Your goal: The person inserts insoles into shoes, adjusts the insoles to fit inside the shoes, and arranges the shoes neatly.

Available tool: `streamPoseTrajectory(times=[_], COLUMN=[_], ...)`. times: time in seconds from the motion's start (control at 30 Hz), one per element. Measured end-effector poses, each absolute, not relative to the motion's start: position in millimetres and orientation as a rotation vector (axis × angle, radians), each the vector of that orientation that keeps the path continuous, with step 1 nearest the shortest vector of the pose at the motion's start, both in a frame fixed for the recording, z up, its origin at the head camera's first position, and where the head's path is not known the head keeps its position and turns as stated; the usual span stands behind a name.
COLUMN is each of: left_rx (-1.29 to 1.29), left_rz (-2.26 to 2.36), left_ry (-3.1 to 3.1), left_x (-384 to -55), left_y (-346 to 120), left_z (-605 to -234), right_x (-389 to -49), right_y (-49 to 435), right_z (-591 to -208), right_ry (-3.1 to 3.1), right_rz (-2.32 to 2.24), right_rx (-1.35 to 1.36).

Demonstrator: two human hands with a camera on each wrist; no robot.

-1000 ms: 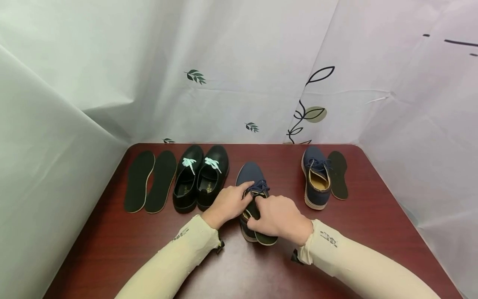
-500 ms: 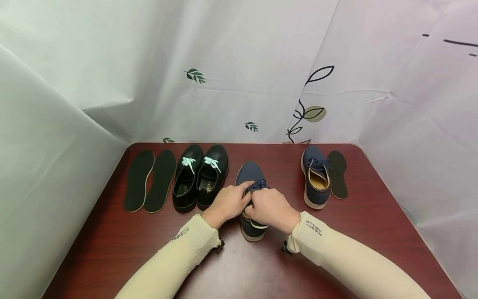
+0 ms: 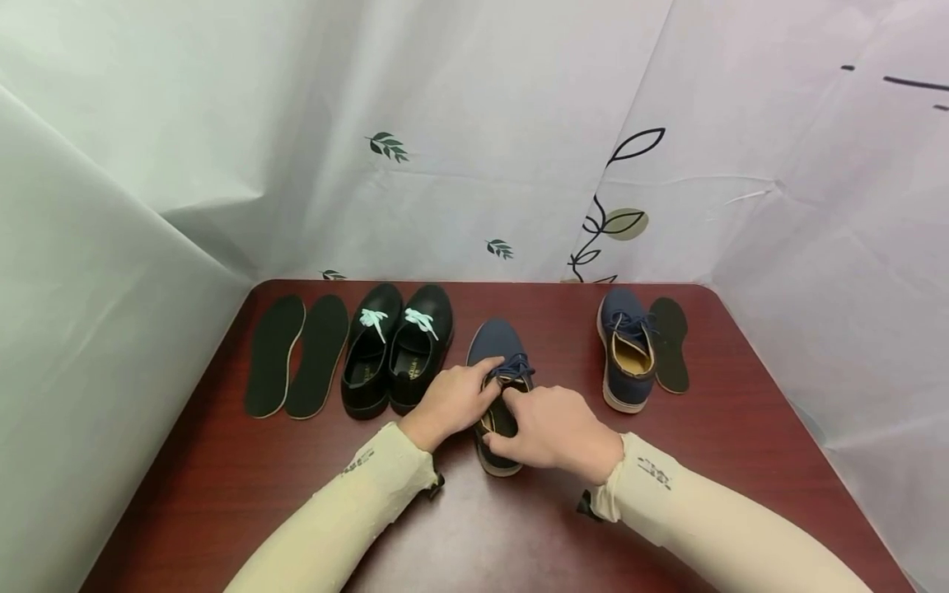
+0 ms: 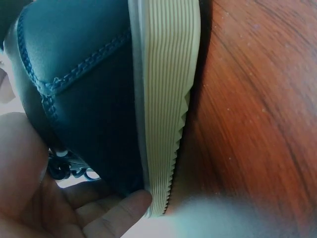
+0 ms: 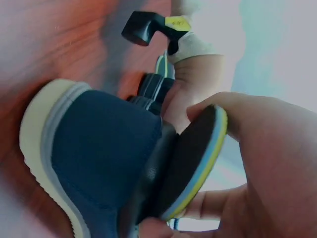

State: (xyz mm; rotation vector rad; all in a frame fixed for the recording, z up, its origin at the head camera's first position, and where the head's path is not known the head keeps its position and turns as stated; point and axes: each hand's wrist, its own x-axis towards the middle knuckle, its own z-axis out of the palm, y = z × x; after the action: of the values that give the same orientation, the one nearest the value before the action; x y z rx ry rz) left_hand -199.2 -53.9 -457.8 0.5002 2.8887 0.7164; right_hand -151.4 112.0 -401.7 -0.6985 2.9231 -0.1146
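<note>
A navy lace-up shoe [image 3: 495, 339] stands mid-table with its toe pointing away from me. My left hand [image 3: 454, 397] grips its left side near the laces; in the left wrist view fingers [image 4: 119, 213] reach along the upper to the ribbed sole. A black insole [image 5: 190, 158] with a blue and yellow edge is partly in the shoe, its heel end tilted up out of the opening. My right hand [image 3: 554, 428] holds that end between thumb and fingers. The insole's front part is hidden inside the shoe.
On the left lie two black insoles [image 3: 274, 358], beside a pair of black shoes [image 3: 421, 325] with pale laces. Another navy shoe [image 3: 630, 383] and a dark insole [image 3: 670, 346] are at the right. A white curtain [image 3: 460, 198] hangs behind the table [image 3: 296, 511].
The insole has slid forward into the shoe; its heel end stuck out behind before. My right hand pushed forward, then drew back right. My left hand stayed on the shoe.
</note>
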Motion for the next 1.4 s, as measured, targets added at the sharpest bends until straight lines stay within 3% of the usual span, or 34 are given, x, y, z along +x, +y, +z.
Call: streamPoseTrajectory(times=[0.37,1.4], left_rx=[0.5,0.633], left_rz=[0.707,0.792], left_ry=[2.912,3.142], left_x=[-200.1,-196.3], left_y=[-54.4,-53.5], left_z=[-460.3,-468.4], right_x=[-155.9,-162.5], right_y=[111.4,106.1], right_z=[-403.5,-421.2], right_ry=[2.968,3.134], right_rz=[-0.315,-0.203], right_rx=[-0.94,-0.968])
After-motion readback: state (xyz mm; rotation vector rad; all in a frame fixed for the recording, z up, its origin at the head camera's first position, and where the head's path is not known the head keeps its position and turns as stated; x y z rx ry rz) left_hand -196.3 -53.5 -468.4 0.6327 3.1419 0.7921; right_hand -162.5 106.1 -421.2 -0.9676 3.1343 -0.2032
